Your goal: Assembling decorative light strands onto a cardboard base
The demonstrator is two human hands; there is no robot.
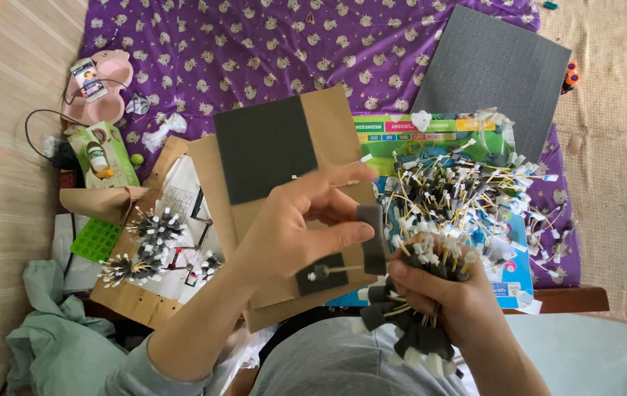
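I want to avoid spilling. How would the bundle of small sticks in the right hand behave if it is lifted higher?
The bundle, many thin sticks with dark and white tips, looks light. Only the right hand holds it together, so loose sticks could probably slip out. The splayed ends suggest it would likely fan apart.

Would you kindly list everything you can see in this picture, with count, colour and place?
bedsheet: one, purple with pale print, top.
foam sheet: one, dark grey, upper right.
cardboard sheets: a few, brown with dark grey foam squares, centre.
loose sticks: a heap, yellow with white and grey tips, right of centre.
stick bundles: several, same colours, on cardboard at left.
phone: one, on a pink stand, upper left.
grid tray: one, green, left.
cloth: one, pale green, lower left.
left hand: pinching a small grey foam piece.
right hand: gripping a bundle of sticks.
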